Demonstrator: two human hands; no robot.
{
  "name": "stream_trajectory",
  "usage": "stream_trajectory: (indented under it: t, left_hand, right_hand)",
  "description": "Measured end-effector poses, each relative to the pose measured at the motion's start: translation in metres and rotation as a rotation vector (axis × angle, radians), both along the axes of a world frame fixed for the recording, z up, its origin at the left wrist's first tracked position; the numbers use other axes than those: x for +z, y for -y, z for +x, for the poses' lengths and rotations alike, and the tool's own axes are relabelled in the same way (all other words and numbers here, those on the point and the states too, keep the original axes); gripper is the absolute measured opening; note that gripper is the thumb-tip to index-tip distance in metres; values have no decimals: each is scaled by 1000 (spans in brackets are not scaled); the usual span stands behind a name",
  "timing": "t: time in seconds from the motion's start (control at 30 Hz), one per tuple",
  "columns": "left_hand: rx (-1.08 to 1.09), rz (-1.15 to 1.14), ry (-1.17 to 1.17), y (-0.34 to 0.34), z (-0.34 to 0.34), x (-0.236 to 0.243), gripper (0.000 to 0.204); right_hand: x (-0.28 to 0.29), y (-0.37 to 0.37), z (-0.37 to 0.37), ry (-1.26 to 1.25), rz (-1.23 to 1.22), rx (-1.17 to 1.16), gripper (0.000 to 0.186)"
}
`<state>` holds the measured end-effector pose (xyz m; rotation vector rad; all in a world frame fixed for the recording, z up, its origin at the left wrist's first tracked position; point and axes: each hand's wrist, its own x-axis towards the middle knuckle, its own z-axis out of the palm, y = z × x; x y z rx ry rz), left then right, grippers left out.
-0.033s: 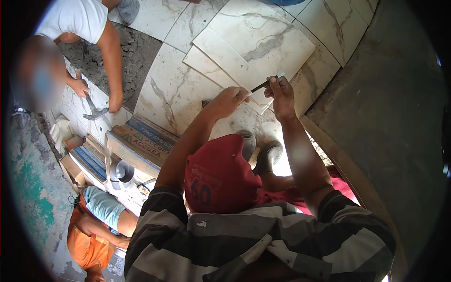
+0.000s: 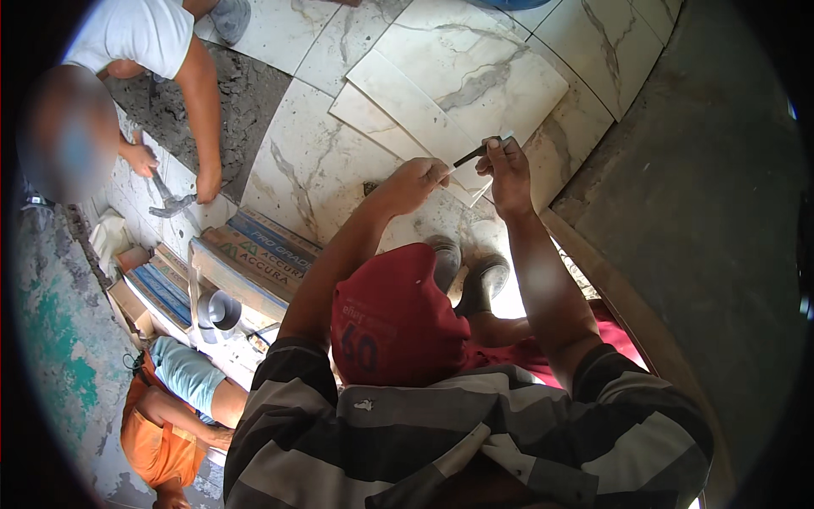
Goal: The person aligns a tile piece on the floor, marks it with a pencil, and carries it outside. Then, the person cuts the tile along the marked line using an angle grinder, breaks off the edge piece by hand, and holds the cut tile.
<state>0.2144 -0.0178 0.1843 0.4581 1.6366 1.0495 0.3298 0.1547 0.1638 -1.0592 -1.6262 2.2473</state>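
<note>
right grip (image 2: 506,174): holds dark slim tool (image 2: 469,156) | left grip (image 2: 415,182): by its tip | below: marbled tiles (image 2: 292,157)

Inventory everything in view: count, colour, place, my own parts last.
Slim tool: 1, black, in right hand
Marbled tiles: several, white, ahead
Co-workers: 2, white, orange tops, left
Hammer: 1, grey, upper left
Cartons: several, brown, blue, left
Cylinder: 1, grey, beside cartons
Unclear object: 1, blue, top edge
Striped shirt: 1, black, grey, white, bottom
Legwear: 1, red, centre
Footwear: 2, dark, below hands
Right hand: 1, bare, holding tool
Left hand: 1, bare, near tool
</note>
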Motion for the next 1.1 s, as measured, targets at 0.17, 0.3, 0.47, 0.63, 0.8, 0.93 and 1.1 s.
stream_trajectory:
  t: [0.17,0.3,0.47,0.63,0.8,0.93,1.1]
  left_hand:
    - [-12,10,-20,6,9,-7,39]
    - [-70,-90,-30,33,15,-10,37]
    - [206,99,-467,9,-28,-49,27]
    - [-278,-156,-1174,3,-66,-80,29]
    - [-377,-204,-1184,8,-80,-94,27]
    - [-398,-208,-1161,10,-83,-97,26]
    - [-429,-242,-1084,9,-83,-94,25]
  right_hand:
    - [-17,-34,-3,263,1032,34,18]
    - [-1,-133,-45,-6,75,-655,12]
    - [-13,-108,-107,-255,-63,-273,11]
    - [-32,-59,-164,-181,-148,-209,13]
    - [-55,-45,-219,-100,166,26,15]
    - [-71,-35,-243,-10,436,130,20]
    - [-75,-29,-254,-16,615,234,20]
